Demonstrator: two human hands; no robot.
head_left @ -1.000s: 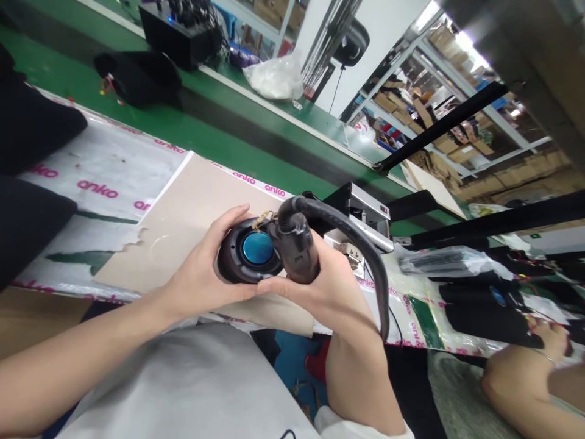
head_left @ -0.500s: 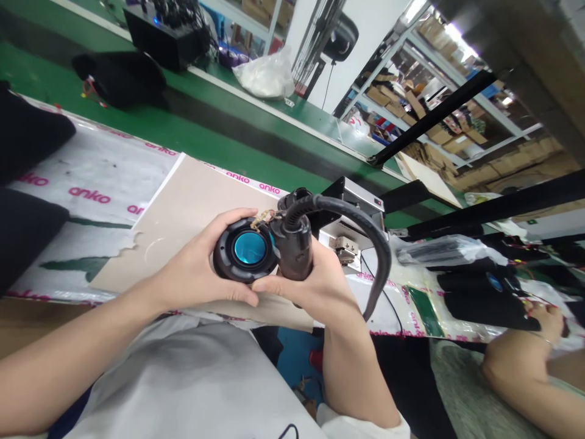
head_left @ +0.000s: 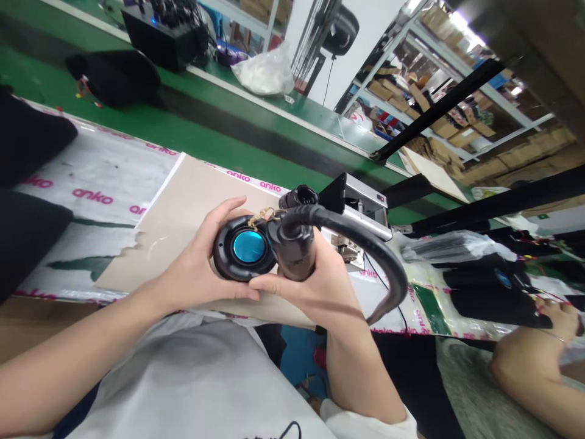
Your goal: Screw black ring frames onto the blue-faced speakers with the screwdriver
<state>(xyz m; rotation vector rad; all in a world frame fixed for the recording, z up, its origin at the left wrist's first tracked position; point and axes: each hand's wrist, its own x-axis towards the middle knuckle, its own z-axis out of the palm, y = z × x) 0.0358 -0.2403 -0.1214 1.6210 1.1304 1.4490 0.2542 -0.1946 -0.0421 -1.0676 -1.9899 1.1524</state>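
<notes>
Between my hands is a round black speaker [head_left: 249, 247] with a shiny blue disc in its upward-facing end. My left hand [head_left: 201, 262] curves around its left side, thumb along the near edge and fingers on the far side. My right hand [head_left: 311, 277] grips a black corded power tool [head_left: 292, 253], which looks like an electric screwdriver held upright against the speaker's right side. A thick black cable [head_left: 388, 256] arcs from the tool's top to the right. A metal ring and tan cord hang at its top. The tool's lower end is hidden.
A beige board [head_left: 183, 207] lies under my hands on the white covered bench. Beyond my right hand stands a silver-and-black device [head_left: 365, 207]. Black pieces [head_left: 31, 238] lie at the left. At the right, a co-worker's hand [head_left: 557, 317] is by another black piece.
My left fingers have lifted slightly at the speaker's far side. The cable's arc has swung a little to the right. Both hands still hold the same things.
</notes>
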